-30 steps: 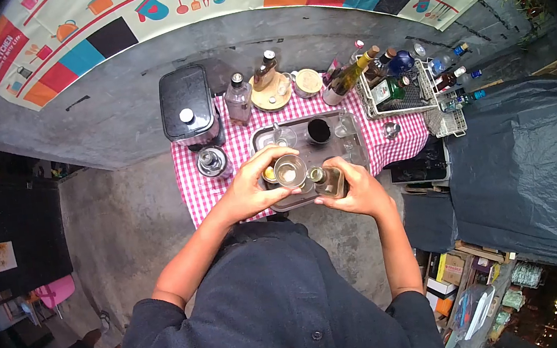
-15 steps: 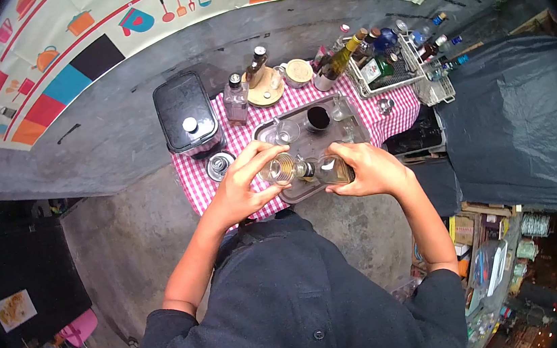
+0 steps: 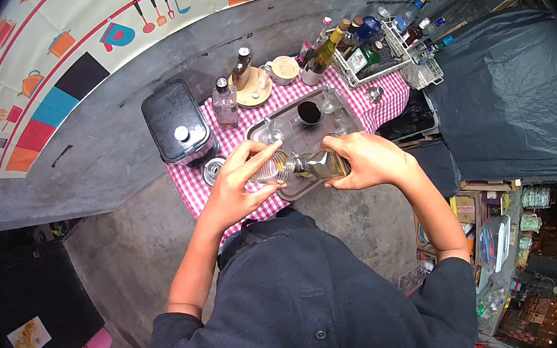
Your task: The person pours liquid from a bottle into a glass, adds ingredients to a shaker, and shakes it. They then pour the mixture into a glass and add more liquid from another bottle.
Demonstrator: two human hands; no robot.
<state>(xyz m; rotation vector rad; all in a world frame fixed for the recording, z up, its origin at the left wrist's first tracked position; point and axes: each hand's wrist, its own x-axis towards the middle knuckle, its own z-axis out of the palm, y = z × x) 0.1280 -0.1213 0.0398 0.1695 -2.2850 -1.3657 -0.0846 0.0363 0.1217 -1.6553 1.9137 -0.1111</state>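
Observation:
In my left hand (image 3: 234, 191) is a clear ribbed glass (image 3: 268, 169), gripped between thumb and fingers and tipped toward the right. My right hand (image 3: 373, 158) wraps around a clear glass bottle (image 3: 326, 164) lying nearly sideways, pale liquid inside. The bottle's dark-ringed neck meets the mouth of the glass. Both are held over the front of a grey-brown tray (image 3: 301, 146). On that tray stand a clear drinking glass (image 3: 279, 130), a cup with a dark inside (image 3: 309, 113) and another clear glass (image 3: 331, 103).
A black lidded bin (image 3: 176, 120) stands at the left of the checkered tablecloth (image 3: 183, 182). Behind the tray are a square bottle (image 3: 224, 105), a round wooden board (image 3: 260, 93) and a tall green bottle (image 3: 326, 55). A wire basket (image 3: 390, 70) of bottles sits back right.
The glass has tipped further toward the bottle, and the bottle's neck has moved in to its mouth. The whole view has shifted a little.

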